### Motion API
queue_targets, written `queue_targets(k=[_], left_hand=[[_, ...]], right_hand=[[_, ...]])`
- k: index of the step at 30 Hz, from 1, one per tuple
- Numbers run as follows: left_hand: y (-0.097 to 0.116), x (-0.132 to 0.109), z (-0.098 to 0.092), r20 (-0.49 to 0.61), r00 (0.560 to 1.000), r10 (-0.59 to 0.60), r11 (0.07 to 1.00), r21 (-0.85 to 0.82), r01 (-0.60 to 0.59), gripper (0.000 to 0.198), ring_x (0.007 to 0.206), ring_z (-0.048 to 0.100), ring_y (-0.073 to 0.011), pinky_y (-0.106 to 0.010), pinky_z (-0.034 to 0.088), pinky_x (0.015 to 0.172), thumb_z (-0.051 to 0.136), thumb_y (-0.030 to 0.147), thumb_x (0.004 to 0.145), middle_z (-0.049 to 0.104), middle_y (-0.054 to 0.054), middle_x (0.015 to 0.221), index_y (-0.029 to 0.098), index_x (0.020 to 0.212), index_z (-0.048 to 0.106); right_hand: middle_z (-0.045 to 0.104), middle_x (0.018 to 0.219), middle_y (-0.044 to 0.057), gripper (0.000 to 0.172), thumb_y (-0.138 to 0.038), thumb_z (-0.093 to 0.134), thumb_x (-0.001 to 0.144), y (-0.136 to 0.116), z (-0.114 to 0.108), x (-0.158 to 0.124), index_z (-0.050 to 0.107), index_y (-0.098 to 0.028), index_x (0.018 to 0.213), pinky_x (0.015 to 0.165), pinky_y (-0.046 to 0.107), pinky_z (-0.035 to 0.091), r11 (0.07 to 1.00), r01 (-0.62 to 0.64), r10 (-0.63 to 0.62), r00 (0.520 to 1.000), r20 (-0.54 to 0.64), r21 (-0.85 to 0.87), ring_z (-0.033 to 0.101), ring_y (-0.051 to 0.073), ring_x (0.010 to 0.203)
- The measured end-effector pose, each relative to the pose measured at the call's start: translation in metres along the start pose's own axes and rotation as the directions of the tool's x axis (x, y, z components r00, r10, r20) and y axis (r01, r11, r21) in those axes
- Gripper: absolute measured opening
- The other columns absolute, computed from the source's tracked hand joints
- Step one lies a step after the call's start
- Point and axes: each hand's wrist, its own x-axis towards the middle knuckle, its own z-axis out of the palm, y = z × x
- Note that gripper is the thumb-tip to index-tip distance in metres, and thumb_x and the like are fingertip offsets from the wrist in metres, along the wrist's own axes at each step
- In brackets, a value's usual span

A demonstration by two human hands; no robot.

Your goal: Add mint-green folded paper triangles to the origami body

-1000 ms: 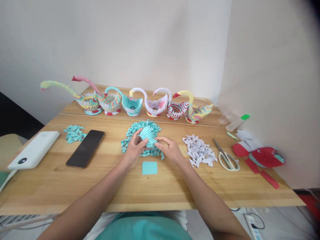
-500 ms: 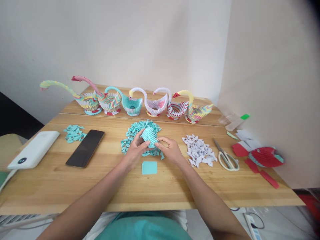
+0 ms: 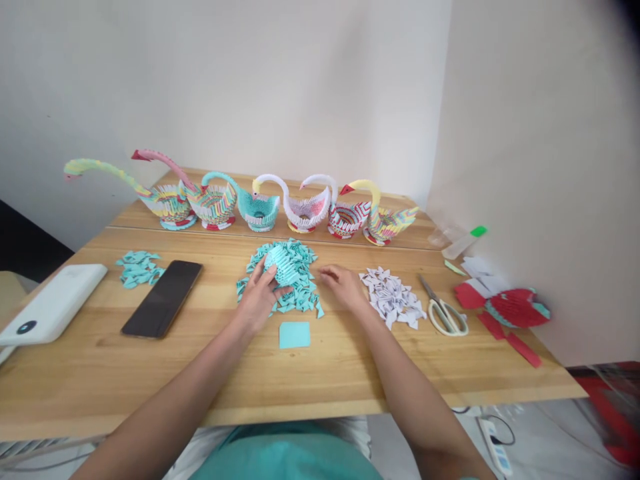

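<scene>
My left hand [image 3: 259, 297] is wrapped round a small cup-like body of interlocked light-blue folded paper pieces [image 3: 282, 266], held tilted over the teal paper pile. My right hand [image 3: 343, 285] has come away from it, just right of the pile and left of the white pieces. Its fingers are curled in, and I cannot make out whether a piece is between them. Under and around my left hand spreads the pile of teal folded triangle pieces [image 3: 300, 295]. A flat teal paper rectangle [image 3: 295, 335] lies in front of it.
Several paper swans [image 3: 306, 212] stand along the back. On the left are a white power bank [image 3: 57, 300], a dark phone [image 3: 163, 298] and a smaller teal pile [image 3: 139, 269]. White folded pieces [image 3: 393, 297], scissors [image 3: 447, 313] and a red paper model [image 3: 520, 308] lie right.
My right hand has let go of the light-blue paper body and moved right. My left hand has shifted slightly left with it. The whole view has turned a little to the right.
</scene>
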Motion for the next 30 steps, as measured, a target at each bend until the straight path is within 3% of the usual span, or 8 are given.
queue_targets(k=[7,15,19,24,27,30], left_hand=[[-0.001,-0.001,0.001,-0.011,1.0,-0.013,1.0,0.014,0.013,0.059,0.088,0.065,-0.0145,-0.033,0.06,0.079,0.077,0.033,0.077,0.067,-0.004,0.111,0.027,0.13,0.053],[-0.001,-0.001,0.001,0.0,1.0,-0.03,0.998,0.048,0.03,0.057,0.091,0.066,-0.0159,-0.035,0.06,0.08,0.077,0.034,0.078,0.067,-0.004,0.114,0.028,0.129,0.054],[0.0,-0.002,0.002,-0.004,0.999,-0.04,0.998,0.045,0.04,0.056,0.089,0.064,-0.0148,-0.034,0.06,0.078,0.076,0.032,0.078,0.066,-0.003,0.11,0.028,0.13,0.055],[-0.002,-0.005,0.004,0.027,0.999,-0.036,0.994,0.105,0.033,0.063,0.086,0.061,-0.0141,-0.033,0.06,0.076,0.076,0.034,0.077,0.063,-0.003,0.11,0.03,0.136,0.052],[-0.003,-0.008,0.006,0.038,0.998,-0.043,0.984,0.172,0.036,0.07,0.083,0.059,-0.0138,-0.032,0.06,0.075,0.078,0.036,0.075,0.061,-0.002,0.1,0.03,0.139,0.05],[-0.003,-0.009,0.007,0.049,0.998,-0.043,0.971,0.235,0.031,0.072,0.081,0.057,-0.014,-0.032,0.059,0.074,0.079,0.038,0.073,0.057,0.0,0.092,0.029,0.139,0.051]], right_hand=[[0.073,0.1,0.01,0.016,-0.023,0.064,0.09,-0.008,0.021,0.006,0.073,-0.02,0.103,0.085,0.035,0.045,0.965,0.128,-0.11,0.99,0.093,-0.227,0.063,0.024,0.096],[0.068,0.085,0.006,0.005,-0.02,0.064,0.088,-0.009,0.02,0.005,0.066,-0.02,0.083,0.08,0.033,0.041,0.972,0.134,-0.123,0.99,0.067,-0.194,0.059,0.022,0.086],[0.065,0.077,0.001,0.013,-0.031,0.064,0.085,-0.007,0.015,0.002,0.061,-0.021,0.078,0.07,0.03,0.041,0.995,-0.035,0.036,0.999,-0.017,0.093,0.057,0.018,0.072],[0.063,0.071,-0.002,0.034,-0.052,0.072,0.074,-0.017,0.006,-0.002,0.062,-0.021,0.085,0.068,0.028,0.044,0.783,-0.155,0.19,0.982,0.006,0.602,0.055,0.015,0.066],[0.062,0.069,-0.002,0.041,-0.056,0.078,0.067,-0.027,0.003,-0.005,0.062,-0.021,0.082,0.065,0.027,0.045,0.69,-0.194,0.219,0.974,0.055,0.697,0.055,0.013,0.063],[0.062,0.065,-0.003,0.043,-0.057,0.08,0.064,-0.035,0.003,-0.008,0.06,-0.022,0.079,0.063,0.027,0.045,0.654,-0.211,0.217,0.972,0.086,0.727,0.055,0.013,0.061]])
